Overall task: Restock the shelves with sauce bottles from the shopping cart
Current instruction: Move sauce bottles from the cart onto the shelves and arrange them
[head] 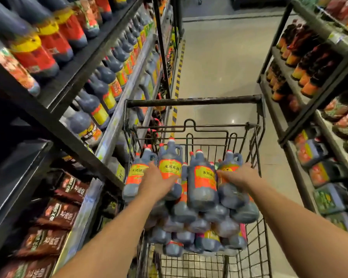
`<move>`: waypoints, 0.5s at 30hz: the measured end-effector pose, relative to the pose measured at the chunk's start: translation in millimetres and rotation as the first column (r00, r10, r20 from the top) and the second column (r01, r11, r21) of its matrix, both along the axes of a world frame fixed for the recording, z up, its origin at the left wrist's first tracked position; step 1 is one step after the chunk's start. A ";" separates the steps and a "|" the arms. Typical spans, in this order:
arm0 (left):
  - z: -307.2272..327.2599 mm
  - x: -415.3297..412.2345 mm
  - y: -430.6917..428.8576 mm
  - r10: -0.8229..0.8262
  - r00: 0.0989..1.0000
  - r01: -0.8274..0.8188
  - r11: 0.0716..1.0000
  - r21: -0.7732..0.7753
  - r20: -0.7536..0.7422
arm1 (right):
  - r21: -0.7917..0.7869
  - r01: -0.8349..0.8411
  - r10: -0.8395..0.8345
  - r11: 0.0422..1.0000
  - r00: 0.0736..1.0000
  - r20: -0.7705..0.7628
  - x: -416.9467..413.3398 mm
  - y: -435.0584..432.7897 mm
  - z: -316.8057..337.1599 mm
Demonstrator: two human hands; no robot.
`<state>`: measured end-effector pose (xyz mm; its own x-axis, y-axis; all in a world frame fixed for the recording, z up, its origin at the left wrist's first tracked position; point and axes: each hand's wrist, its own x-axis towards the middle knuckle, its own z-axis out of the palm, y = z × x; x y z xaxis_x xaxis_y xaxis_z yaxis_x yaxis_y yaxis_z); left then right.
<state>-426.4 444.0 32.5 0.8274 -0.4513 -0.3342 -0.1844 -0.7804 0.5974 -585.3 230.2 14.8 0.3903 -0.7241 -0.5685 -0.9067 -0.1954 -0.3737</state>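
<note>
The sauce bottles [201,197] lie heaped in the shopping cart [255,247]. They have dark bodies and orange-and-yellow labels, with red caps pointing toward 12 o'clock. The heap fills the cart's middle, and bare wire floor shows at 6 o'clock. A black bar [193,102] crosses beyond the caps at 12 o'clock.

The cart's 9 o'clock side stands close against the left shelves [117,121], which are stocked with similar bottles. At 3 o'clock a strip of floor [219,57] separates the cart from the right shelves [301,109]. The aisle lies open toward 12 o'clock.

The left hand [157,181] grips the tall bottle [170,155] in the top row, its fingers [174,178] wrapped across the lower label. The right hand [239,175] grips the end bottle [231,195] at the row's 3 o'clock end, its fingers [222,173] curled over the label. Both bare forearms reach in from 6 o'clock, nearly straight, backs of the hands up.
</note>
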 end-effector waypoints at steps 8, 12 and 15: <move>-28.2 15.3 -38.3 0.069 0.994 -0.066 0.997 0.046 -0.081 | 0.027 -0.089 0.089 0.996 0.996 0.028 17.8 -7.7 -6.5; -29.5 21.3 -41.7 0.150 0.978 -0.146 0.989 0.033 -0.146 | 0.022 0.034 -0.037 0.999 0.986 0.163 13.1 2.1 1.4; -24.8 20.8 -34.9 0.191 0.948 -0.214 0.975 -0.065 -0.255 | 0.128 0.207 -0.232 0.970 0.944 0.234 5.1 4.9 0.8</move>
